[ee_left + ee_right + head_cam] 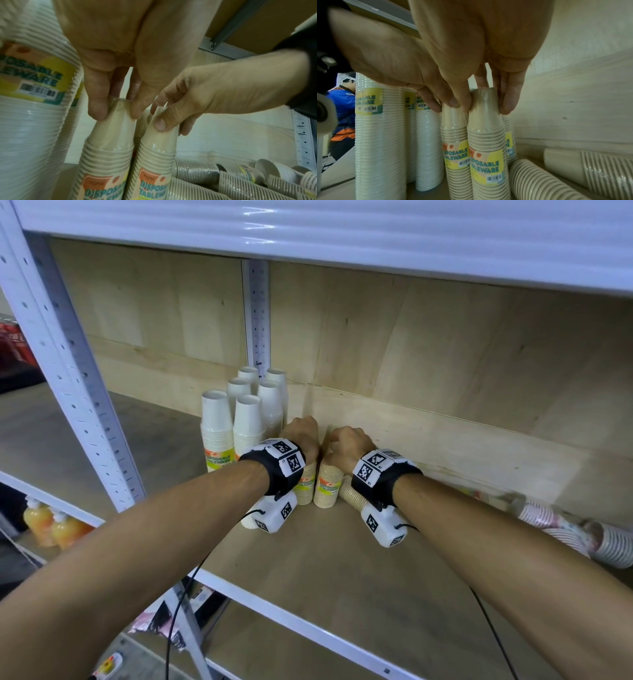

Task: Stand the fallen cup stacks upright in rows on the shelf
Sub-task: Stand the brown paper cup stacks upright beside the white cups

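Two beige cup stacks stand upright side by side on the wooden shelf (342, 570). My left hand (301, 436) (118, 108) grips the top of the left beige stack (305, 486) (109, 155) (453, 135). The top of the right beige stack (329, 486) (157, 155) (485, 142) is pinched by my right hand (349, 443) (485, 102) (161, 119). Several white stacks (239, 416) (380, 135) stand upright in rows just to their left. More beige stacks (539, 181) (197, 171) lie fallen to the right.
Fallen pink-patterned cup stacks (561, 525) lie along the back wall at the right. A white shelf post (255, 313) rises behind the white stacks. Bottles of orange liquid (51, 525) sit on a lower shelf at the left. A person in blue (342, 108) is beyond the shelf.
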A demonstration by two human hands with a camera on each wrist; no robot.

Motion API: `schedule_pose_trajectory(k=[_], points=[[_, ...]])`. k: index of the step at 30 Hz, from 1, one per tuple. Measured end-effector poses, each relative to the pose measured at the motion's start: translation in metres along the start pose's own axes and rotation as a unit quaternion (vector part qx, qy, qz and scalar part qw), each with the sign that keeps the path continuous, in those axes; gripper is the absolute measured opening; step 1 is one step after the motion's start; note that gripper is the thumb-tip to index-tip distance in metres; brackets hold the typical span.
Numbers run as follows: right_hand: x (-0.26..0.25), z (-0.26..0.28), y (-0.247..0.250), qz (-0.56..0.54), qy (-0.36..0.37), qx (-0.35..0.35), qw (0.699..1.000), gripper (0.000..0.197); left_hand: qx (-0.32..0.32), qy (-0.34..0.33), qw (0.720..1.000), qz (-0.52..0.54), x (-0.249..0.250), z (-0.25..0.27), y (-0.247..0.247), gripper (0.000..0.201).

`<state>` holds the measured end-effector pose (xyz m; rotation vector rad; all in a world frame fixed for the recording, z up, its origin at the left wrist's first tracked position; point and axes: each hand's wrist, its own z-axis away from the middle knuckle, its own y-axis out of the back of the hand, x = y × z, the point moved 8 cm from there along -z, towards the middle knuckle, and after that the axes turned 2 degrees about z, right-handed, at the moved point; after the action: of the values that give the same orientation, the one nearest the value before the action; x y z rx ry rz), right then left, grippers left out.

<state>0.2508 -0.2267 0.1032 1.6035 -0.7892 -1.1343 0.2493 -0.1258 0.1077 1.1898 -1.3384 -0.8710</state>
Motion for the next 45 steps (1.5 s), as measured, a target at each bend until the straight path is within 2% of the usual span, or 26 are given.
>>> schedule_pose_trajectory(k=[5,14,20,24,34,37,40,45], points=[[0.000,0.001,0.001,-0.014,0.007,0.001,1.000,0.033,0.004,-0.002,0.999,0.040,-0.001,0.001,0.005,0.028],[0.010,0.015,0.011,-0.016,0.007,-0.006,1.000,0.058,0.014,-0.021,0.997,0.069,0.009,0.010,0.032,0.035],[0.035,0.031,0.030,-0.002,-0.041,-0.002,0.999,0.044,0.019,-0.066,0.997,0.030,0.035,0.023,0.043,0.025],[0.061,0.047,0.045,0.008,-0.078,0.010,0.997,0.055,-0.025,-0.108,0.992,0.052,0.057,0.027,0.031,0.027],[0.142,0.113,0.067,0.041,-0.200,0.009,0.979,0.051,-0.160,-0.230,0.959,0.033,0.120,0.048,-0.023,0.052],[0.159,0.133,0.062,0.043,-0.225,-0.002,0.973,0.046,-0.185,-0.244,0.952,0.030,0.131,0.055,-0.041,0.054],[0.174,0.148,0.050,0.025,-0.239,-0.008,0.971,0.050,-0.200,-0.242,0.949,0.030,0.135,0.059,-0.058,0.055],[0.192,0.155,0.017,0.027,-0.236,-0.056,0.970,0.034,-0.225,-0.245,0.942,0.037,0.139,0.061,-0.085,0.061]])
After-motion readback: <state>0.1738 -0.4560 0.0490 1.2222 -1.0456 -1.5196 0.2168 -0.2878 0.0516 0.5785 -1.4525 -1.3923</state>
